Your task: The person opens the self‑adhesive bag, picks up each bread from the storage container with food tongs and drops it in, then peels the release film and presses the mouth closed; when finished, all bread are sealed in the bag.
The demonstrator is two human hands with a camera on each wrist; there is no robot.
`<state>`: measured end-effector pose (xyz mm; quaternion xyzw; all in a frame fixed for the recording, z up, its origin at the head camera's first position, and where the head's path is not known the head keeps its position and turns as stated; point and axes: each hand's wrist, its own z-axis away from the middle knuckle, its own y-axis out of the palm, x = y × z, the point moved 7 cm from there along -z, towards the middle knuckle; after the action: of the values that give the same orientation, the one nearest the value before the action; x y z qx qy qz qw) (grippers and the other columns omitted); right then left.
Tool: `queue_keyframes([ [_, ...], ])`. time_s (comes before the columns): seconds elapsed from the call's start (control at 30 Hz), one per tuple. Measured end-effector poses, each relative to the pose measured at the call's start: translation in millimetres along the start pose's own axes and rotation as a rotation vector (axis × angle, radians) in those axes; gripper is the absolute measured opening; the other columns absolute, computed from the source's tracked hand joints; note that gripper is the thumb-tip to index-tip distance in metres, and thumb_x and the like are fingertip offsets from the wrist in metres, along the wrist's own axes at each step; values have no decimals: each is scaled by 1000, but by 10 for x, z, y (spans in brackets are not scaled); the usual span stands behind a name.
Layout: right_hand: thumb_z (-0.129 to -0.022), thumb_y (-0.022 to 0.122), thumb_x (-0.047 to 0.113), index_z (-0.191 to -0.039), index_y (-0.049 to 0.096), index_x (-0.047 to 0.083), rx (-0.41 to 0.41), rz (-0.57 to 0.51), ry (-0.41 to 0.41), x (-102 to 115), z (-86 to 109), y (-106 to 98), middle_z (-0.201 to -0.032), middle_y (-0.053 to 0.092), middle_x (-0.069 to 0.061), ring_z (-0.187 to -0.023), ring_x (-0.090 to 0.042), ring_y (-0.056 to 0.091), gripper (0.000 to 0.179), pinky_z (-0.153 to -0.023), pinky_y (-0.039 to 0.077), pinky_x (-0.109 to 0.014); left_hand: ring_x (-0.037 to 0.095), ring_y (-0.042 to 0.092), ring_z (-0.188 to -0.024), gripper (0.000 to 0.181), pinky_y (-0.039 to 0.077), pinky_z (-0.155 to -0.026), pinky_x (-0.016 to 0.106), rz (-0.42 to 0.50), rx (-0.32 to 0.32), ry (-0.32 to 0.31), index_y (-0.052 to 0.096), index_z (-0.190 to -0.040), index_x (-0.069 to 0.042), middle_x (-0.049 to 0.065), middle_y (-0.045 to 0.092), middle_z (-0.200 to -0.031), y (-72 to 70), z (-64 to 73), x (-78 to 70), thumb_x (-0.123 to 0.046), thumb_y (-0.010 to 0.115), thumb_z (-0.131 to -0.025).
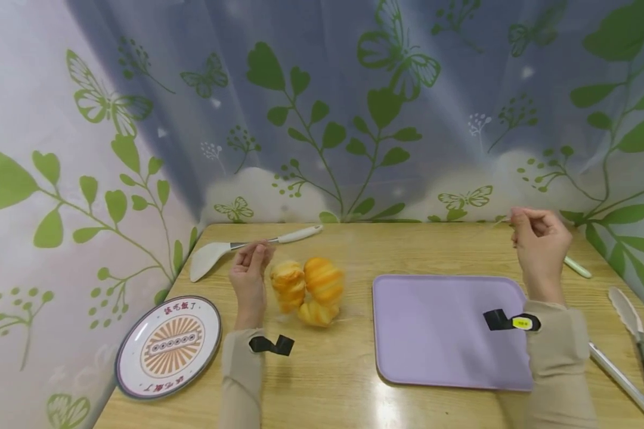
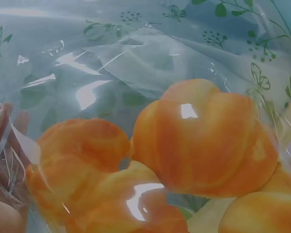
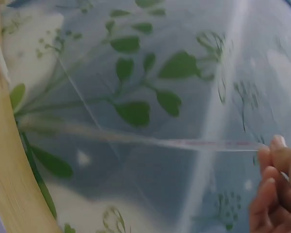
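Note:
My left hand (image 1: 249, 277) pinches the edge of a clear plastic bag (image 2: 136, 58) that holds several orange-yellow bread rolls (image 1: 322, 280). In the left wrist view the bag's film is creased and shiny beside the fingers (image 2: 0, 126), and the bread rolls (image 2: 203, 141) show through it. Away to the right, over the far side of the purple tray (image 1: 445, 333), my right hand (image 1: 542, 244) is raised. Between thumb and forefinger it pinches the end of a thin, clear strip (image 3: 199, 144), which stretches leftward in the right wrist view.
A white spatula (image 1: 211, 259) lies at the back left, partly behind my left hand. The round patterned plate (image 1: 129, 357) sits at the left edge. Metal tongs (image 1: 625, 381) lie at the right, and a pale green handle (image 1: 578, 268) shows behind my right wrist. A patterned curtain borders the table.

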<state>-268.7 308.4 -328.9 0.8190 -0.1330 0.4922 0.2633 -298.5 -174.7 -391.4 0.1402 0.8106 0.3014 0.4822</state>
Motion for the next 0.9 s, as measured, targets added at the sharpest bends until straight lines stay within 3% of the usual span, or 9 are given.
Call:
queue_keyframes([
  [0.13, -93, 66, 9, -89, 69, 12, 355, 182, 72, 18, 309, 450, -74, 69, 12, -57, -1, 58, 6, -53, 50, -13, 7, 70, -74, 3, 58, -75, 19, 29, -13, 12, 70, -91, -10, -2, 76, -88, -8, -71, 26, -9, 69, -89],
  [0.27, -97, 59, 9, -98, 65, 3, 759, 277, 139, 17, 858, 980, -78, 68, 14, -67, -3, 65, 8, -65, 58, -20, 9, 72, -74, 3, 58, -74, 19, 20, -5, 10, 70, -92, -9, -2, 76, -88, 21, -106, 66, -9, 69, -90],
  [0.4, -99, 56, 7, -102, 56, -13, 1091, 175, 296, 37, 1471, 1369, -79, 67, 5, -69, -7, 68, 21, -67, 60, -28, 9, 72, -73, 4, 58, -74, 20, 14, -9, -15, 70, -91, -9, -2, 76, -87, 20, -114, 86, -6, 67, -91],
  [0.5, -100, 56, 11, -105, 52, -17, 1272, 37, 413, 36, 1869, 1552, -81, 67, 2, -70, -8, 69, 29, -66, 61, -29, 9, 72, -73, 6, 59, -75, 20, 20, -9, -22, 70, -90, -11, -2, 76, -87, 12, -128, 89, -6, 68, -90],
  [0.6, -100, 56, 12, -111, 49, -20, 1347, -82, 551, -110, 2177, 1667, -85, 69, 1, -75, -8, 70, 34, -69, 60, -26, 9, 73, -75, 7, 59, -76, 21, 21, 2, -15, 70, -89, -12, -2, 76, -86, 16, -141, 81, -5, 67, -90],
  [0.67, -99, 55, 8, -115, 49, -21, 1331, -115, 647, -309, 2337, 1706, -91, 70, -2, -80, -9, 70, 34, -75, 60, -25, 8, 72, -74, 9, 59, -75, 21, 21, 12, -10, 70, -89, -12, -2, 76, -86, 19, -146, 78, -4, 67, -91],
  [0.8, -99, 50, -1, -120, 48, -23, 1189, -128, 863, -832, 2606, 1675, -105, 69, -13, -91, -11, 69, 31, -90, 57, -28, 8, 72, -73, 11, 58, -73, 20, 23, 25, -6, 71, -90, -12, -2, 76, -86, 25, -138, 76, -3, 65, -91],
  [0.9, -100, 45, -1, -124, 47, -23, 1073, -117, 981, -1166, 2750, 1590, -110, 67, -15, -96, -12, 68, 32, -96, 54, -30, 9, 73, -74, 10, 58, -72, 20, 20, 27, -8, 71, -90, -12, -1, 76, -87, 22, -119, 82, -4, 66, -91],
])
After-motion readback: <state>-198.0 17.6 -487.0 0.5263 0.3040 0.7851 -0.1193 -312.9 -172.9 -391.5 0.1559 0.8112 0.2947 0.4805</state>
